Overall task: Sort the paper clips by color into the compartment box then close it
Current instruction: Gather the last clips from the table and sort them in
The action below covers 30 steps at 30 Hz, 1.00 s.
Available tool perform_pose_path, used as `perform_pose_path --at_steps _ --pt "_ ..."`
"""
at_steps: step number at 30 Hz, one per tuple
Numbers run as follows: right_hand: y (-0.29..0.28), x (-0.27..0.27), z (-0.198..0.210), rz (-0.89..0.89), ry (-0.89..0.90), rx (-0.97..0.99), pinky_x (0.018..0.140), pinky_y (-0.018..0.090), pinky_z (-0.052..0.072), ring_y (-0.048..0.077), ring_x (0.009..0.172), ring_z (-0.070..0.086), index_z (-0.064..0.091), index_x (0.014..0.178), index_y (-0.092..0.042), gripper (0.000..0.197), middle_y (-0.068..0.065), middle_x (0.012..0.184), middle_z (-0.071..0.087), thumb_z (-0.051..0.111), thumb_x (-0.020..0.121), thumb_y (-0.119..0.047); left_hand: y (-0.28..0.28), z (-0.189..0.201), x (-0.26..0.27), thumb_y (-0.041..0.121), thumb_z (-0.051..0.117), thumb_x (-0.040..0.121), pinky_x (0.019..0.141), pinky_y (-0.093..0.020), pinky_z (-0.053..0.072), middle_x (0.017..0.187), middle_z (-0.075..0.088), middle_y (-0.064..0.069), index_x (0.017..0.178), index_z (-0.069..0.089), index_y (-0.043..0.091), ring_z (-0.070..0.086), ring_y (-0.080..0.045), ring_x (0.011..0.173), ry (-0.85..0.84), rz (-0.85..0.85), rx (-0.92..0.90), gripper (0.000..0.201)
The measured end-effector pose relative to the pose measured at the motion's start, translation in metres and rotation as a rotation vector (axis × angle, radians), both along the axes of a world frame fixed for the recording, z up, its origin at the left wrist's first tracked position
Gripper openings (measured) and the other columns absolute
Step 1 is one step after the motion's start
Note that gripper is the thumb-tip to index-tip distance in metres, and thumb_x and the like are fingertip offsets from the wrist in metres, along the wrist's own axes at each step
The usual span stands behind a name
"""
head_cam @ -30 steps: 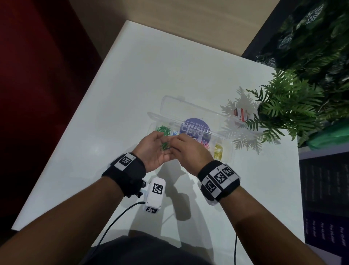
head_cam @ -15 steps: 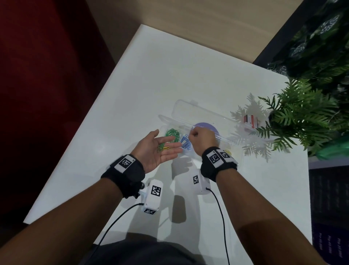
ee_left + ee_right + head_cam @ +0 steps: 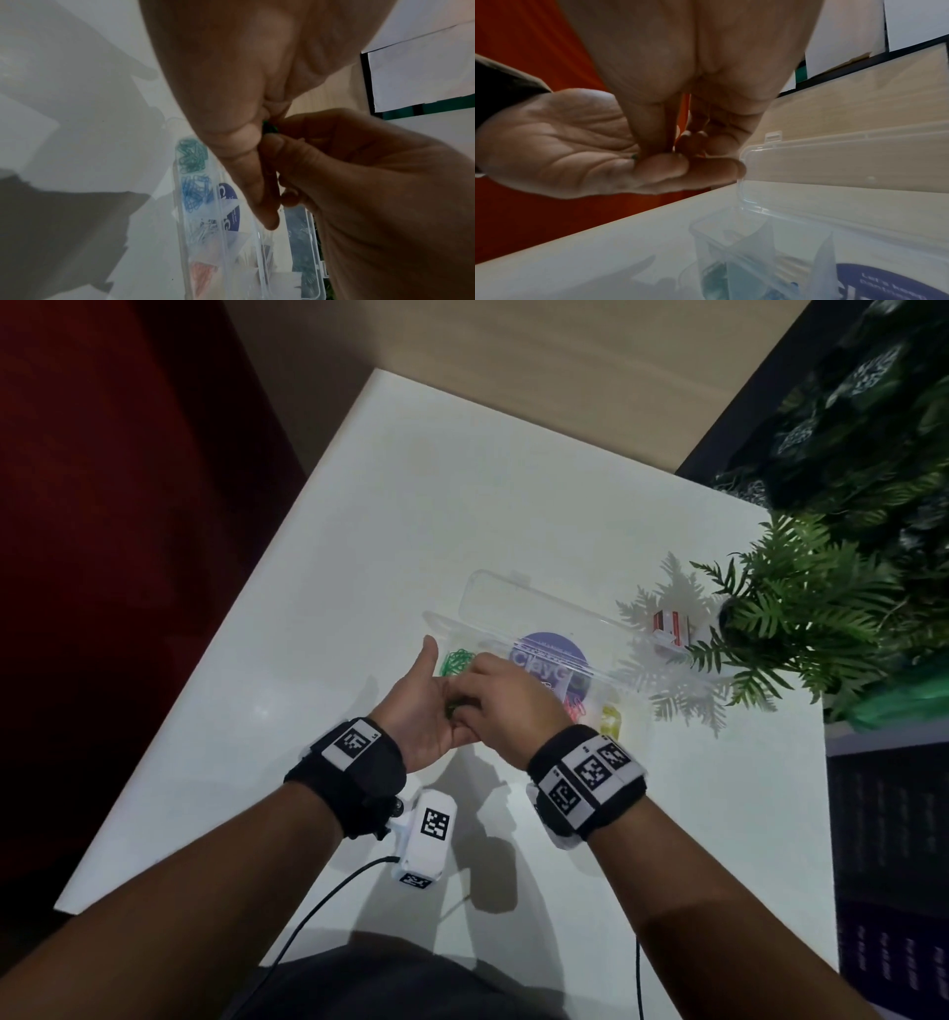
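Left hand [image 3: 421,706] palm-up (cupped) — right hand [image 3: 506,701] fingers [image 3: 652,130] pinching into it

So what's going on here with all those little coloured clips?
A person is sorting paper clips by colour into a clear compartment box on a white table. The left hand is held palm up with a few clips lying in it, and the right hand is picking at them with its fingertips; a green clip shows between the fingers. Green clips, blue clips, pink and yellow ones already sit in separate compartments. The lid is open.
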State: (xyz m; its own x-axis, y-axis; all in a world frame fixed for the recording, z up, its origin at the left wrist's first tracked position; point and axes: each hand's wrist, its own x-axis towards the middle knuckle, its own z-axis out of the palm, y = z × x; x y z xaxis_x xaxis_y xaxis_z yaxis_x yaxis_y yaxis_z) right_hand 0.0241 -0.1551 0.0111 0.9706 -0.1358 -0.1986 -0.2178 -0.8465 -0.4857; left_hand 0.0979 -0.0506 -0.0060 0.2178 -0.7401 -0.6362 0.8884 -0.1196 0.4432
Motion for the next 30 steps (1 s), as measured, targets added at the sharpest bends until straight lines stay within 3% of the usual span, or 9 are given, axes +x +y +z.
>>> perform_pose_path --at_steps 5,7,10,12,14,18,22,26,30 --pt "-0.006 -0.006 0.001 -0.086 -0.070 0.104 0.072 0.027 0.042 0.012 0.081 0.050 0.068 0.093 -0.011 0.013 -0.002 0.090 0.053 0.055 0.089 -0.013 -0.001 0.002 -0.004 0.068 0.011 0.093 0.069 -0.031 0.058 0.070 0.065 -0.007 0.105 0.062 0.005 0.062 -0.019 0.067 -0.003 -0.039 -0.012 0.082" --pt "-0.012 -0.008 0.001 -0.258 -0.108 0.250 0.069 0.021 0.039 0.007 0.073 0.052 0.065 0.084 -0.017 0.009 -0.006 0.080 0.058 0.059 0.087 -0.012 -0.001 0.001 -0.004 0.071 0.013 0.090 0.082 -0.037 0.057 0.081 0.068 -0.010 0.110 0.062 0.003 0.065 -0.025 0.080 -0.023 -0.064 -0.005 0.086" --pt "-0.018 -0.012 0.002 -0.470 -0.145 0.504 0.060 0.013 0.041 -0.004 0.058 0.052 0.057 0.071 -0.028 0.025 -0.013 0.065 0.057 0.061 0.086 -0.009 -0.002 -0.002 -0.004 0.070 0.016 0.091 0.097 -0.042 0.048 0.093 0.067 -0.015 0.108 0.061 0.002 0.068 -0.029 0.088 -0.050 -0.086 0.016 0.083" --pt "-0.019 -0.013 0.003 -0.530 -0.141 0.612 0.057 0.012 0.044 -0.004 0.056 0.054 0.059 0.074 -0.025 0.024 -0.009 0.070 0.059 0.059 0.087 -0.004 -0.003 -0.001 -0.004 0.066 0.018 0.094 0.098 -0.042 0.047 0.102 0.067 -0.019 0.110 0.062 0.002 0.067 -0.033 0.096 -0.050 -0.093 0.022 0.079" --pt "-0.021 -0.013 0.004 -0.575 -0.145 0.673 0.058 0.020 0.049 0.007 0.057 0.057 0.062 0.083 -0.022 0.021 -0.001 0.072 0.061 0.056 0.089 -0.003 -0.001 -0.002 -0.004 0.060 0.020 0.097 0.094 -0.040 0.050 0.112 0.065 -0.022 0.118 0.059 0.000 0.063 -0.037 0.106 -0.052 -0.092 0.032 0.075" --pt "-0.028 -0.005 -0.002 -0.608 -0.108 0.644 0.059 0.025 0.050 0.014 0.056 0.056 0.064 0.093 -0.015 0.018 0.006 0.070 0.062 0.053 0.088 -0.001 0.004 -0.003 -0.001 0.048 0.027 0.101 0.091 -0.040 0.052 0.120 0.062 -0.027 0.122 0.054 -0.003 0.062 -0.040 0.110 -0.063 -0.046 0.098 0.061" --pt "-0.031 0.019 -0.019 -0.656 -0.007 0.515 0.067 0.035 0.054 0.014 0.056 0.057 0.064 0.087 -0.016 0.013 0.004 0.074 0.066 0.055 0.085 -0.006 0.015 -0.009 0.007 0.043 0.029 0.101 0.087 -0.038 0.054 0.121 0.061 -0.027 0.123 0.053 -0.003 0.065 -0.036 0.103 -0.056 -0.003 0.129 0.056" --pt "-0.030 0.040 -0.036 -0.684 0.098 0.419 0.067 0.033 0.056 0.018 0.061 0.063 0.067 0.085 -0.016 0.009 0.007 0.076 0.069 0.058 0.084 -0.012 0.021 -0.013 0.015 0.039 0.029 0.102 0.090 -0.039 0.052 0.124 0.059 -0.027 0.124 0.053 -0.003 0.064 -0.036 0.105 -0.067 0.047 0.146 0.054" --pt "-0.029 0.037 -0.039 -0.677 0.119 0.313 0.073 0.030 0.054 0.020 0.079 0.067 0.069 0.094 -0.015 0.013 0.005 0.090 0.070 0.058 0.087 -0.013 0.021 -0.014 0.019 0.037 0.027 0.102 0.091 -0.040 0.051 0.123 0.060 -0.026 0.126 0.053 -0.002 0.064 -0.035 0.103 -0.062 0.070 0.146 0.052"
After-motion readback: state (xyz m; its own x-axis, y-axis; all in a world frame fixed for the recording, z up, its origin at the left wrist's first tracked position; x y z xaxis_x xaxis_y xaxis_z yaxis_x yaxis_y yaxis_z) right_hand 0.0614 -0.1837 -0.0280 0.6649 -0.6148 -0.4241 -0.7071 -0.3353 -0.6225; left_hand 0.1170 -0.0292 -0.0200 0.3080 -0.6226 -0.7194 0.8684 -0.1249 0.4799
